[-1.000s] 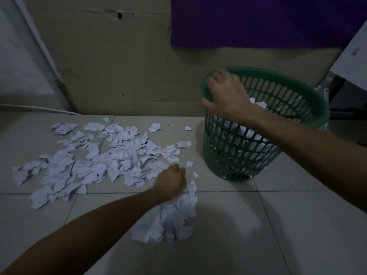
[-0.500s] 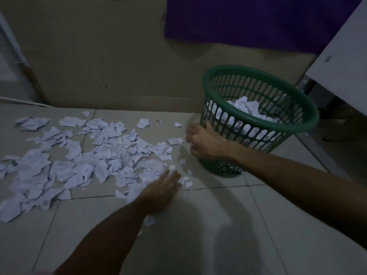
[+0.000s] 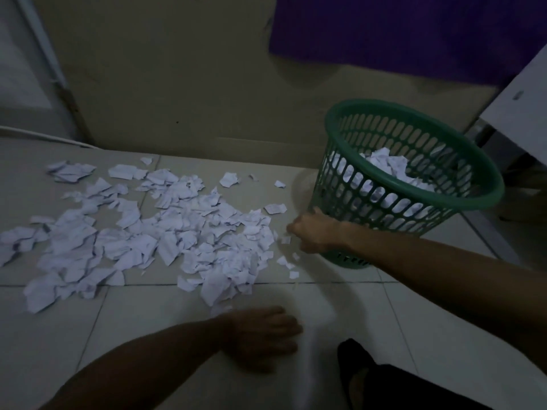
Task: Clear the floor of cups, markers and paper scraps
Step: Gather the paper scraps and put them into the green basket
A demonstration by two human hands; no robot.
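Dim light falls on a pale tiled floor (image 3: 444, 335) that is bounded by a beige wall (image 3: 177, 84). Torn paper scraps (image 3: 165, 232) are spread over the tiles in a broad, loose drift to the left of a green basket (image 3: 349, 184). The pieces are white, ragged-edged and of many sizes, and they overlap thickly in the middle of the drift. Faint lines of handwriting are seen on several of them, but nothing can be read. A few small bits (image 3: 288, 263) lie apart, just beside the foot of the basket.

More crumpled white paper (image 3: 393, 170) is held inside the basket, whose slotted plastic wall stands tilted, its rim leaning away from the drift.

The right hand (image 3: 318, 233) is placed against the lower wall of the basket, on the side facing the drift. Its fingers are curled, and a small scrap seems to be pinched at their tips, though this cannot be made out with certainty. The left hand (image 3: 263, 335) is laid on the floor, well in front of the basket and just below the near edge of the drift. Its fingers are blurred; they appear loosely extended, and nothing is seen held in them.

Above the basket, a purple cloth (image 3: 399, 31) is hung on the wall, and a white panel (image 3: 521, 108) is seen to its right.
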